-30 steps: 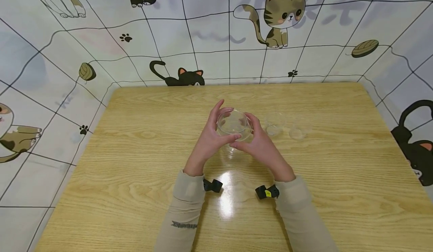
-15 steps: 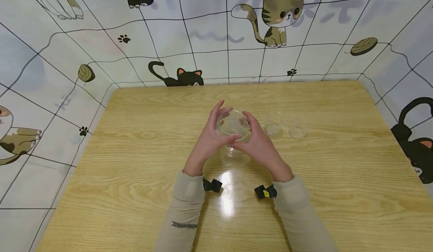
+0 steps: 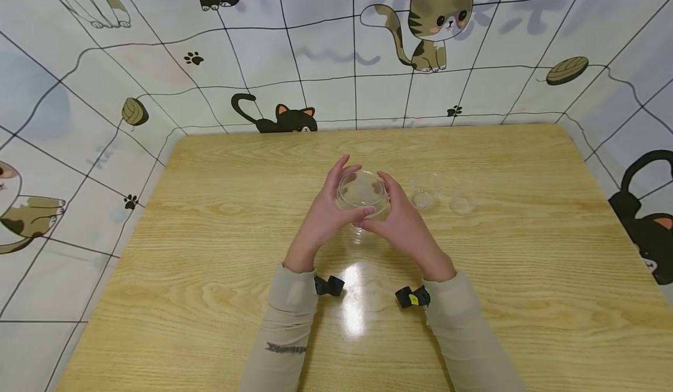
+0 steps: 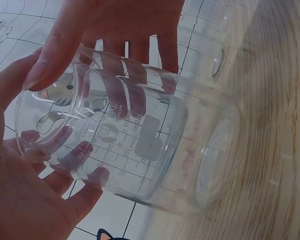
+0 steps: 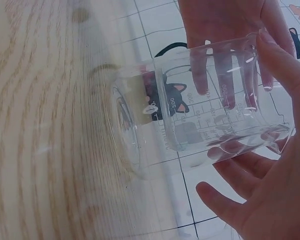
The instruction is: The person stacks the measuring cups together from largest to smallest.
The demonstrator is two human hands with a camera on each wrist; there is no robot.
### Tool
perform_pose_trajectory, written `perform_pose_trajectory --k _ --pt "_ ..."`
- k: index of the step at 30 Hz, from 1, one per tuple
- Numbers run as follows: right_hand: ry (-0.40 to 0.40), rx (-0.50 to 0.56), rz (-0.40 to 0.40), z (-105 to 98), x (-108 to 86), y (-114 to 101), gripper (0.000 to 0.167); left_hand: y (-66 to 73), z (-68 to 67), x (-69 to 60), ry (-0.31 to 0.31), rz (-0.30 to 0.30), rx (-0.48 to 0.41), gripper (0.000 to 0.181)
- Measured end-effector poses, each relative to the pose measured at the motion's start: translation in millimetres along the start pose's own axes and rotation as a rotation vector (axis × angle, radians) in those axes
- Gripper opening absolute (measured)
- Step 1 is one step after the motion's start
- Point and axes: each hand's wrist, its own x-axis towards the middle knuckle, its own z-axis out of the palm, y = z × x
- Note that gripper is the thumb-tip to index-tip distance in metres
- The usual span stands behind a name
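Observation:
A clear glass beaker [image 3: 363, 192] with printed graduation marks stands between both hands over the middle of the table. My left hand [image 3: 328, 217] grips its left side, thumb across the near rim and fingers round the far side. From the right, my right hand [image 3: 410, 231] holds it, thumb near the left thumb. In the wrist views, a wider clear glass vessel [image 4: 217, 160] sits below on the table. The base of the beaker [image 5: 195, 112] appears to be inside or just over it; the transparent glass makes this hard to tell.
Two more clear glass vessels, a left one [image 3: 423, 199] and a right one [image 3: 462, 205], stand right of my hands. The wooden table [image 3: 210, 234] ends at a cat-print backdrop [image 3: 326, 53] behind and at both sides.
My right hand has shifted very slightly left against the beaker since a second ago. The left hand and the other glass vessels stay in place.

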Motion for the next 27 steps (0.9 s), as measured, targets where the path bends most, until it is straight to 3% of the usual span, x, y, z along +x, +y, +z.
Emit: perform_pose_trajectory --k 27 --pt "0.003 -0.018 0.023 0.9 0.5 -0.9 0.102 5.9 0.4 -1.0 0.026 -0.067 0.057 0.095"
